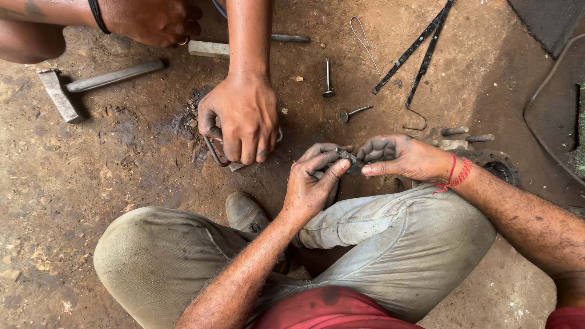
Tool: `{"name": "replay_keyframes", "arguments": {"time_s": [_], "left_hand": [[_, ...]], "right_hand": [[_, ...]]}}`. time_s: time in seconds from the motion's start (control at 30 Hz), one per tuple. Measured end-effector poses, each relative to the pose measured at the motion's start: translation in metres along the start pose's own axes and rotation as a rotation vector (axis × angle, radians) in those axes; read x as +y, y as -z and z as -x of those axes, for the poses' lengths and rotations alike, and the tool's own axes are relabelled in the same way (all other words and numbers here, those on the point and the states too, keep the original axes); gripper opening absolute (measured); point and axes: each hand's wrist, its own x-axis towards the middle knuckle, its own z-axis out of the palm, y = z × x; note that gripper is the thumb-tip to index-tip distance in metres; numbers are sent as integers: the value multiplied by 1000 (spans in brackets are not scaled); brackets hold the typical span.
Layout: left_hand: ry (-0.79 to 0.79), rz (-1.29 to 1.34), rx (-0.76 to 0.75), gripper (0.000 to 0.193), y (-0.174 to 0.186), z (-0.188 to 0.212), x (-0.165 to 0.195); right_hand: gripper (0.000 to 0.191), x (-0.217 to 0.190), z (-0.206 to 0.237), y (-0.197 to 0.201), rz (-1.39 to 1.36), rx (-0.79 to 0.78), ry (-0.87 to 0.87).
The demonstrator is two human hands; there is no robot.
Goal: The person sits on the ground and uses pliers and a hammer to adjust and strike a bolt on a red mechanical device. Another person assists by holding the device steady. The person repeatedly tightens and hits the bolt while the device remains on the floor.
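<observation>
The person sat cross-legged on the dirt floor (73, 183), both hands greasy and working over the knee. The left hand (312, 183) and right hand (399, 157) met on a small dark metal part (348, 159), each pinching an end between thumb and fingers, so both grips were closed on it. It was held in the air just above the trousers (390, 244), not resting on anything. The part looked stiff and fairly light, though oily enough to slip; its shape was hard to make out, perhaps a short bolt or pin. Holding it by the ends, as it was, seemed the sure way.

Just beside them, a co-worker's hand (241, 119) pressed a bent metal piece (213, 152) against the floor. A hammer (85, 85) lay off to the left, two valves (338, 91) stood near the middle, and long black strips (417, 52) lay farther back. I saw no containers anywhere.
</observation>
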Motion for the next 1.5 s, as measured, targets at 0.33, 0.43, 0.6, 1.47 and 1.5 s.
{"name": "replay_keyframes", "arguments": {"time_s": [0.33,0.43,0.6,1.47,1.5], "left_hand": [[229,-100,113,27,-2,1,-9],[337,-119,45,25,-4,3,-8],[-137,-475,27,28,-13,13,2],[391,-1144,-973,50,10,18,-30],[390,-1181,-965,49,10,17,-34]], "right_hand": [[39,-6,2,-2,-77,-20,-76],[36,-7,-2,-3,-34,167,-149],[33,-10,-1,-9,617,268,43],[33,30,-238,44,1042,37,191],[36,43,-256,41,1132,-32,140]]}}
